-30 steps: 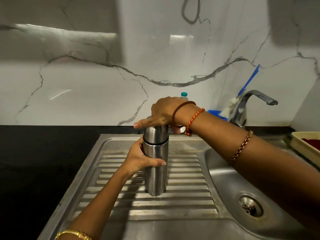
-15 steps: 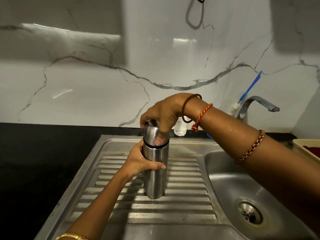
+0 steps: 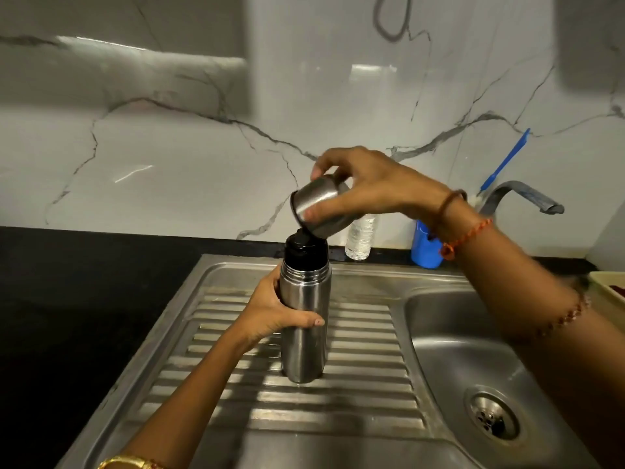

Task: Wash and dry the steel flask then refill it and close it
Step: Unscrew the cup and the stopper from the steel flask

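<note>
The steel flask stands upright on the ribbed drainboard of the steel sink. My left hand grips its body from the left. Its black inner stopper shows at the top. My right hand holds the steel cap tilted just above and to the right of the flask's neck, off the flask.
The sink basin with its drain lies to the right, under a grey tap. A small clear plastic bottle, a blue cup and a blue-handled brush stand at the back. Black counter fills the left. A tray edge shows far right.
My right hand has twisted the steel cap off the flask and lifted it up and to the right, baring the black stopper. My left hand still holds the flask body.
</note>
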{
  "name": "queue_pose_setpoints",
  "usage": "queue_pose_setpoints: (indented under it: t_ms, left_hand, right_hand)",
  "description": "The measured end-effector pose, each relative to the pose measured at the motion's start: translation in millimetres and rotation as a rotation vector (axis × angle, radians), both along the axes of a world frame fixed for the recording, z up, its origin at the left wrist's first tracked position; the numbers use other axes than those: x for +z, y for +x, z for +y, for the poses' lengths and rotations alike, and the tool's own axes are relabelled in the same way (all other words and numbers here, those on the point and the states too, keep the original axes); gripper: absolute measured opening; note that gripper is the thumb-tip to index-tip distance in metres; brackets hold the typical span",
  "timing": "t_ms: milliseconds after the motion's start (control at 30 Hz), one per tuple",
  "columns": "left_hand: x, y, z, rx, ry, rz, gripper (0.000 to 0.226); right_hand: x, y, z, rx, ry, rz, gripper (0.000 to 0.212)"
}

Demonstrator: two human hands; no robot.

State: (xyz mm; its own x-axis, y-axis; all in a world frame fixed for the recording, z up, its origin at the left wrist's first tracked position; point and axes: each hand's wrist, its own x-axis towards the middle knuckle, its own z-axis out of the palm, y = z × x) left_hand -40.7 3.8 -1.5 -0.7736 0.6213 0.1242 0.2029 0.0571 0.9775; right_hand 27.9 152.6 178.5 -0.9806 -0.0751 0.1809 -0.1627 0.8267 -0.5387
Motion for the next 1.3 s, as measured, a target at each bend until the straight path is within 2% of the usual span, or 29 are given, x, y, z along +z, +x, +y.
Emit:
queue_pose_setpoints:
  t_ms: [100, 167, 233, 300, 333, 400, 567, 633, 767, 900, 1000, 1067, 1133, 1200, 1267, 1300]
  left_hand:
    - [-1, 0, 0, -0.004, -0.006, 0.000, 0.080]
    - [-3, 0, -1, 0.005, -0.011, -0.009, 0.080]
    - [-3, 1, -1, 0.016, -0.022, -0.002, 0.078]
    - [-3, 2, 1, 0.020, -0.027, 0.005, 0.075]
    - [-2, 2, 1, 0.016, -0.023, 0.006, 0.072]
    - [-1, 2, 1, 0.010, -0.014, 0.010, 0.074]
    - [-1, 4, 2, 0.011, -0.006, 0.004, 0.077]
    - [-2, 4, 1, 0.019, 0.002, 0.011, 0.076]
    - [-4, 5, 2, 0.034, 0.028, 0.016, 0.081]
    - [-5, 8, 3, 0.057, 0.048, 0.006, 0.079]
    - [-4, 9, 2, 0.049, 0.041, -0.004, 0.081]
    - [-4, 10, 1, 0.043, 0.043, -0.014, 0.082]
    - [-5, 12, 1, 0.048, 0.053, -0.027, 0.080]
    - [-6, 13, 1, 0.059, 0.055, -0.031, 0.079]
    - [-4, 16, 1, 0.079, 0.045, -0.021, 0.081]
    - [-4, 18, 1, 0.098, 0.047, -0.010, 0.085]
  right_hand:
    - [-45, 2, 31, -0.167, -0.802, 0.045, 0.027]
    - [-86, -3, 50, -0.251, -1.291, -0.018, 0.030]
    - [-125, -7, 65, -0.339, -1.606, -0.067, 0.038]
    - [-160, -11, 73, -0.407, -1.746, -0.111, 0.028]
    - [-174, -12, 73, -0.436, -1.754, -0.127, 0.022]
    - [-197, -18, 70, -0.512, -1.613, -0.128, 0.033]
    - [-237, -33, 65, -0.752, -0.954, -0.035, 0.061]
    - [-250, -39, 65, -0.764, -0.811, -0.022, 0.065]
    - [-271, -52, 68, -0.759, -0.682, -0.008, 0.068]
    - [-277, -56, 72, -0.734, -0.646, -0.021, 0.072]
    - [-270, -53, 76, -0.696, -0.524, -0.092, 0.093]
    - [-257, -48, 74, -0.702, -0.503, -0.041, 0.104]
    - [-229, -40, 64, -0.705, -0.621, 0.142, 0.092]
    - [-187, -30, 47, -0.625, -0.728, 0.325, 0.065]
    - [-140, -18, 28, -0.447, -0.683, 0.400, 0.038]
    - [-117, -11, 17, -0.346, -0.574, 0.383, 0.033]
